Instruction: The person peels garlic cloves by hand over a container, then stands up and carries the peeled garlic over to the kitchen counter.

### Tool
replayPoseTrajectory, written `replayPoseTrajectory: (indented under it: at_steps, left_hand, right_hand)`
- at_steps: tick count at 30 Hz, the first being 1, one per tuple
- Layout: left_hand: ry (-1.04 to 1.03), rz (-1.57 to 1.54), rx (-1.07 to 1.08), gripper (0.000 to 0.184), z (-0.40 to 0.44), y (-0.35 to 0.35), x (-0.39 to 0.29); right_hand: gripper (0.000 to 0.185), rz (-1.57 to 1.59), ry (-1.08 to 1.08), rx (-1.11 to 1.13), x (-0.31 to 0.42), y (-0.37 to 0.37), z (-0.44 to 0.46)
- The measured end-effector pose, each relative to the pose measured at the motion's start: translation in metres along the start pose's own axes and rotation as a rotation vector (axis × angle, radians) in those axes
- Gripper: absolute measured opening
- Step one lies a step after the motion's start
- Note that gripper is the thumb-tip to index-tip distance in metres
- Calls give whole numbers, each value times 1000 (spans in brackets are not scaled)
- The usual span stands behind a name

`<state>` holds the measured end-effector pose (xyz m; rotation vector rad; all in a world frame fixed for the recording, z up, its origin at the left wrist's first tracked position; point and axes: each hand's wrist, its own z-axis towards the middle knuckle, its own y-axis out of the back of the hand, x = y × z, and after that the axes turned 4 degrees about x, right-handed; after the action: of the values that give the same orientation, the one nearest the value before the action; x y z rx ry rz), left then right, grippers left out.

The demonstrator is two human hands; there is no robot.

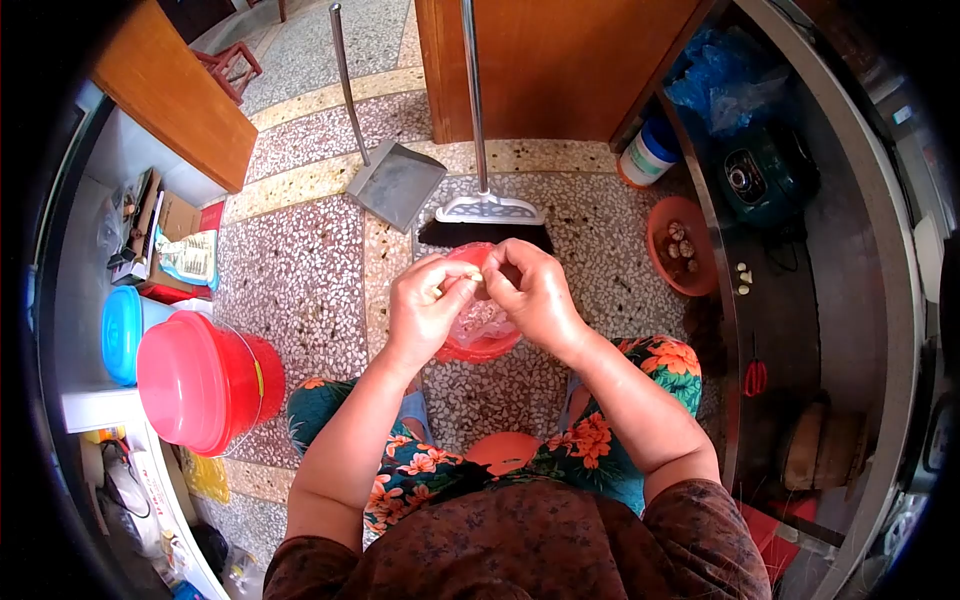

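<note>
The left hand (432,302) has its thumb and finger squeezed on a small pale bit that looks like a garlic clove (475,276). The right hand (535,295) is right beside it, with thumb and finger curled in close. I can't tell if those fingers have hold of the clove too. The clove sits between the two hands, up over the red bowl (481,351).

It looks to me like the step now is picking at the clove, maybe getting its skin off. The next little move calls for a firm left pinch and a soft, careful pull from the right. The clove is tiny and could slip, but the bowl is under it to catch it.

Just past the hands is the broom (490,213), with the dustpan (400,188) ahead and to the left, so reaching forward might bump them. Right of the grip is an orange bowl (657,236) with what look like garlic bulbs (680,244) in it. Past that runs the hard edge of the cabinet (712,215). Left of the hands there is bare floor (300,290) before the red bucket (210,385). Behind the grip, the knees make a snug space.
</note>
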<state>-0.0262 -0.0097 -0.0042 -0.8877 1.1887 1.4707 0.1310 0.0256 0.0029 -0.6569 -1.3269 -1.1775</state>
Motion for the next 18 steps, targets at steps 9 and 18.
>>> replayPoseTrajectory:
  at_steps: [9,18]
  left_hand:
    - [-44,180,3,9,1,6,0]
    - [-209,340,30,10,2,7,0]
  right_hand:
    - [6,-195,153,40,10,5,0]
    - [4,-272,109,115,8,8,0]
